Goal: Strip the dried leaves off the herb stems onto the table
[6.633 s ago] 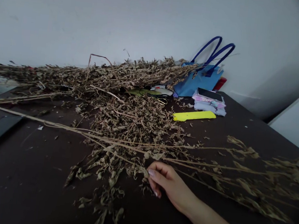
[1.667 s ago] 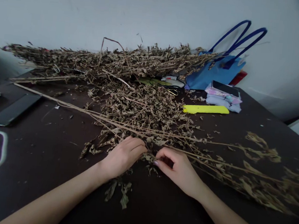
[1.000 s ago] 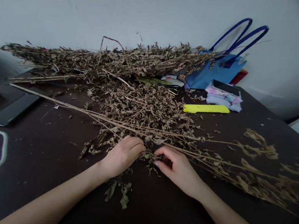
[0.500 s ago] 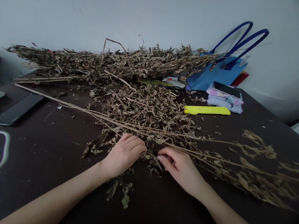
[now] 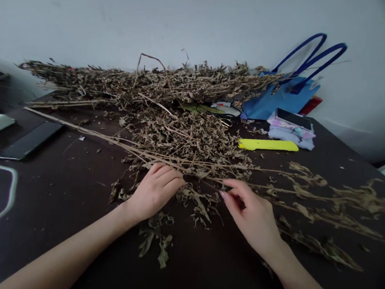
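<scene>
Long dried plant stems (image 5: 111,140) lie across the table, their leafy tips (image 5: 311,215) spreading to the right. My left hand (image 5: 156,191) is closed around the stems near their middle, its fingertips hidden behind the knuckles. To its right, my right hand (image 5: 253,216) has curled fingers, with thumb and forefinger at a thin dried stem (image 5: 211,185). Crumpled loose leaves (image 5: 197,201) lie between and below the hands. A leafy sprig (image 5: 159,239) rests on the table in front of my left hand. Behind the stems is a heap of dried leaves (image 5: 186,137).
A big bundle of dried plants (image 5: 117,80) lies along the wall beside a blue bag (image 5: 268,102). A yellow-handled tool (image 5: 269,145), a phone on tissue packs (image 5: 293,119) and scissors (image 5: 226,122) are at right. A dark phone (image 5: 31,140) and a white cable (image 5: 13,186) are left.
My right hand has moved right, away from my left hand, along the stems. The leafy tips at right have shifted and spread apart. My left hand has barely moved.
</scene>
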{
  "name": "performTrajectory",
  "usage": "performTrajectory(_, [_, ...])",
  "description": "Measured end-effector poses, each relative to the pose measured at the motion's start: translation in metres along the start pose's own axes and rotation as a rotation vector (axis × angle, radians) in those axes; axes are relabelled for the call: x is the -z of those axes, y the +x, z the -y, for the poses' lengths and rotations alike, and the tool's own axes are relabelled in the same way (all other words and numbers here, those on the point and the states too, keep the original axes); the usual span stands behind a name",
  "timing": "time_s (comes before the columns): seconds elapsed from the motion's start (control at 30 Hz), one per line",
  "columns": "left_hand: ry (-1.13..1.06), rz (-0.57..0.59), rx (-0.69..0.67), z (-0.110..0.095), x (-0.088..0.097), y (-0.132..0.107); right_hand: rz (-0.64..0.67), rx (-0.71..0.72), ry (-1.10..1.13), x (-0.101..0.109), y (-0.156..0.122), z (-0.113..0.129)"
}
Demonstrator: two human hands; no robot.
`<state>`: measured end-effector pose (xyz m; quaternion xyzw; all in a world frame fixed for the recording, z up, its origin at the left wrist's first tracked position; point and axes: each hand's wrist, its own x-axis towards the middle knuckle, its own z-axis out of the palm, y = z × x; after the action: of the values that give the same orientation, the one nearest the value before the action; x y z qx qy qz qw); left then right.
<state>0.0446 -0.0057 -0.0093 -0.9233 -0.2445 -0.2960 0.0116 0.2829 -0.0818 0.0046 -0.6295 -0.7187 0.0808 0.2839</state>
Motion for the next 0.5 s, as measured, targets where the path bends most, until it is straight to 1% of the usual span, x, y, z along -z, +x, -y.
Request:
performTrajectory(0.07, [0.001, 0.007, -0.012, -0.001, -0.001, 0.0, -0.019, -0.038, -0.048, -0.001, 0.0, -0.003])
performTrajectory(0.17, [0.004, 0.035, -0.029, -0.003, -0.003, -0.001, 0.019, -0.046, -0.189, -0.003, 0.0, -0.009])
performTrajectory(0.23, [0.006, 0.056, -0.038, -0.004, -0.004, -0.001, 0.01, -0.053, -0.265, -0.003, 0.002, -0.013])
performTrajectory(0.33, [0.003, 0.067, -0.057, -0.005, -0.003, -0.001, -0.027, -0.067, -0.269, 0.002, 0.004, -0.017])
performTrajectory(0.5, [0.004, 0.059, -0.076, -0.004, -0.001, -0.001, -0.046, -0.096, -0.282, 0.016, 0.006, -0.027])
